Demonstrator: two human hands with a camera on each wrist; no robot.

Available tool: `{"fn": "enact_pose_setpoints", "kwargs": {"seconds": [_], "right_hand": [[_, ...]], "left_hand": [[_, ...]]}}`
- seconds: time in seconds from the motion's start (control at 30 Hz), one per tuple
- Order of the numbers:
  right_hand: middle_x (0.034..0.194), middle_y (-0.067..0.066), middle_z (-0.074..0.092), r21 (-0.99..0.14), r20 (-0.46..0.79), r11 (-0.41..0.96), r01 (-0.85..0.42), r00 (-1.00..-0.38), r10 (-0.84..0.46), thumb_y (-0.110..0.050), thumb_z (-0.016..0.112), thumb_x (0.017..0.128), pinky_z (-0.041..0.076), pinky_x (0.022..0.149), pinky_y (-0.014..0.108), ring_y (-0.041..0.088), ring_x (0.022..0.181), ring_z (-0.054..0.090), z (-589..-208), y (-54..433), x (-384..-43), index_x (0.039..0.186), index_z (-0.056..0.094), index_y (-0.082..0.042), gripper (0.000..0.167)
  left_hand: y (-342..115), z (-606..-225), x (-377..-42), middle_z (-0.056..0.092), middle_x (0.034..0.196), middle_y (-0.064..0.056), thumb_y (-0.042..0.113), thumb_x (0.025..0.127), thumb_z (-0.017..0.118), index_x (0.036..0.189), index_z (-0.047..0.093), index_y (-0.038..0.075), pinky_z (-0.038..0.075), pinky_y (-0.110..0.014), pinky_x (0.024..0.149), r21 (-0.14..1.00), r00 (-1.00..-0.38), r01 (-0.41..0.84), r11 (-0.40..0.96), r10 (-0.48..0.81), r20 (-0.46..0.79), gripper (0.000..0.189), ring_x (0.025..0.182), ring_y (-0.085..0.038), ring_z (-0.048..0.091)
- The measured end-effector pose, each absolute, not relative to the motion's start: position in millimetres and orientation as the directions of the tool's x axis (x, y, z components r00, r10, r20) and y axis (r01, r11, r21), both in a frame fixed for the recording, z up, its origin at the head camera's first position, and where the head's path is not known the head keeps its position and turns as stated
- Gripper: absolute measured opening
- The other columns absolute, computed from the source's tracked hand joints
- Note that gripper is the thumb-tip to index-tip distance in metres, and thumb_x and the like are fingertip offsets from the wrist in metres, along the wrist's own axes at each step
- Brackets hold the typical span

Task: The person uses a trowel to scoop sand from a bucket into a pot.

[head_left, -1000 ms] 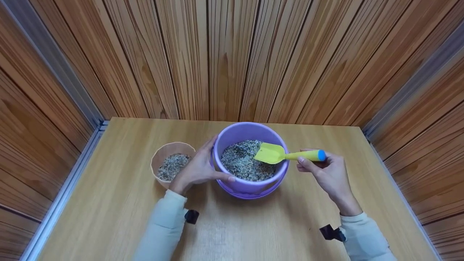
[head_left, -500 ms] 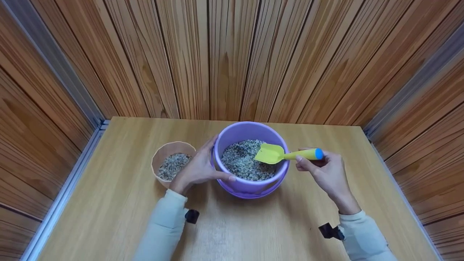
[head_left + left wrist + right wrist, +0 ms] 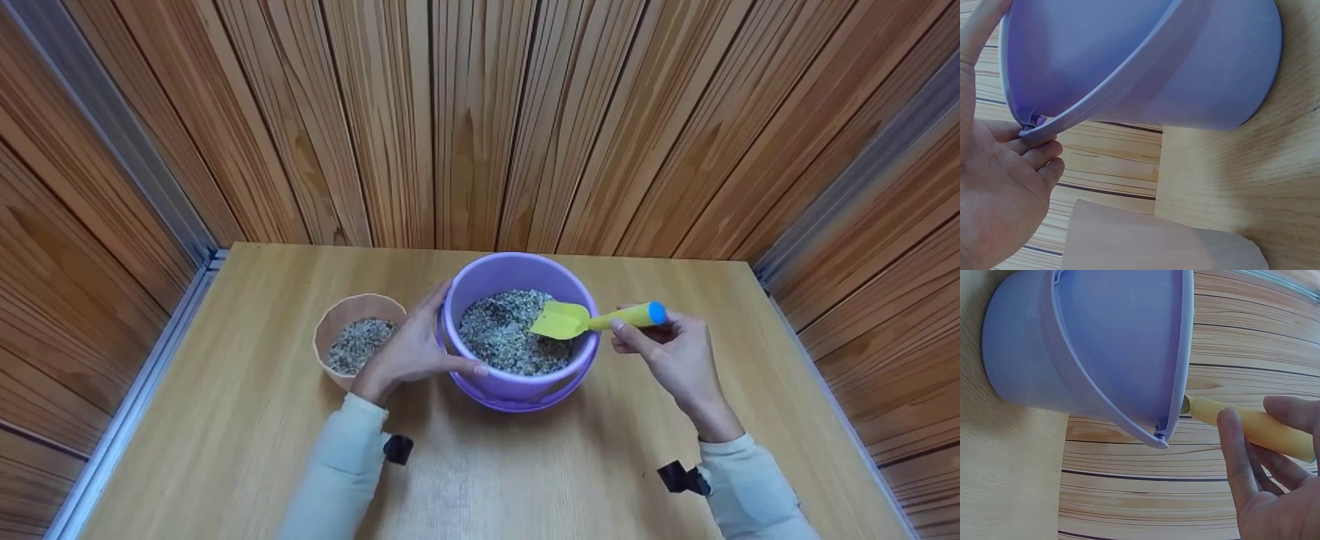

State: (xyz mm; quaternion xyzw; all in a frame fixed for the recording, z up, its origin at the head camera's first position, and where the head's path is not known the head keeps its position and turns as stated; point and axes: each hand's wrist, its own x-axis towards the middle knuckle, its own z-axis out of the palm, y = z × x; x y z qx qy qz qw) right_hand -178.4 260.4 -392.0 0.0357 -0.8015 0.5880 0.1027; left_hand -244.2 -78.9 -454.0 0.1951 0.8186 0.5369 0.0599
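Note:
A purple bucket [image 3: 525, 386] stands on the table with grey gravel-like grains [image 3: 499, 334] inside. My left hand [image 3: 412, 345] grips the bucket's left side, thumb along the rim and fingers by the handle joint in the left wrist view. Between the thumb and fingers of my right hand [image 3: 675, 360] is the handle of a yellow toy shovel [image 3: 562, 321], which has a blue end. Its blade hangs over the grains inside the rim; whether it touches them I cannot tell. In the right wrist view the bucket wall [image 3: 1117, 337] hides the blade.
Left of the bucket, partly behind my left hand, a peach-coloured pot [image 3: 330, 322] holds similar grains. The bucket's handle [image 3: 551, 397] hangs down at the front. Wood-panelled walls [image 3: 480, 120] enclose the wooden table [image 3: 480, 480] at the back and sides.
The shovel has tilted slightly, its handle end rising and moving a little left while its blade shifts slightly right and down. My left hand and the bucket look unmoved.

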Motion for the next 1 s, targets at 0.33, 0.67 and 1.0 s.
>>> {"fn": "enact_pose_setpoints", "kwargs": {"seconds": [0.33, 0.67, 1.0], "right_hand": [[0.101, 0.016, 0.074, -0.930, 0.224, 0.312, -0.194, -0.972, 0.063, -0.010, 0.080, 0.089, 0.062, 0.072, 0.033, 0.021, 0.078, 0.074, -399, 258, -183, 0.114, 0.072, 0.008, 0.032], [0.099, 0.016, 0.073, -0.900, 0.247, 0.387, -0.199, -0.966, 0.078, -0.014, 0.080, 0.090, 0.062, 0.070, 0.031, 0.018, 0.078, 0.073, -401, 254, -189, 0.111, 0.074, 0.002, 0.028], [0.089, 0.012, 0.073, -0.861, 0.257, 0.464, -0.208, -0.965, 0.044, -0.018, 0.080, 0.090, 0.062, 0.067, 0.028, 0.019, 0.076, 0.071, -404, 245, -197, 0.104, 0.076, 0.000, 0.023]], "left_hand": [[-78, -455, -245, 0.035, 0.161, -0.002, 0.046, 0.053, 0.101, 0.163, 0.019, 0.015, 0.023, -0.044, 0.122, 0.898, -0.904, 0.293, 0.330, 0.402, 0.147, 0.140, 0.146, -0.019, 0.034], [-79, -455, -245, 0.033, 0.163, -0.002, 0.046, 0.052, 0.101, 0.163, 0.018, 0.015, 0.021, -0.045, 0.122, 0.900, -0.911, 0.275, 0.337, 0.391, 0.132, 0.142, 0.147, -0.020, 0.032], [-78, -455, -245, 0.031, 0.164, -0.004, 0.046, 0.051, 0.101, 0.163, 0.018, 0.012, 0.020, -0.045, 0.123, 0.900, -0.914, 0.270, 0.341, 0.385, 0.128, 0.144, 0.148, -0.021, 0.031]]}}
